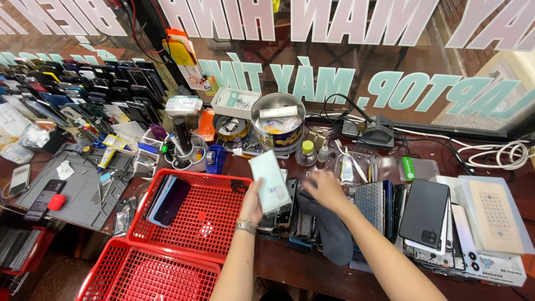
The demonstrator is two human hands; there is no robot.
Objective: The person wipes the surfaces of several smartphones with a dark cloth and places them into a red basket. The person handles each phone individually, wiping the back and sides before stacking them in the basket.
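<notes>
My left hand (252,203) pinches a pale mint phone back cover (269,181) by its lower edge, tilted above the row of phone cases (295,220) standing at the surface's centre; held so thinly, I judge it could slip and fall among them. My right hand (325,189), fingers loosely spread and empty, rests on the cases at three o'clock of it, with the red basket (195,214) at nine o'clock.

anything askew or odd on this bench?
Nothing spilled or visibly broken. The upper red basket sits skewed over the lower red basket rather than nested. A dark cloth lies draped over the row of phones. The left hand holds a pale phone panel tilted.
</notes>
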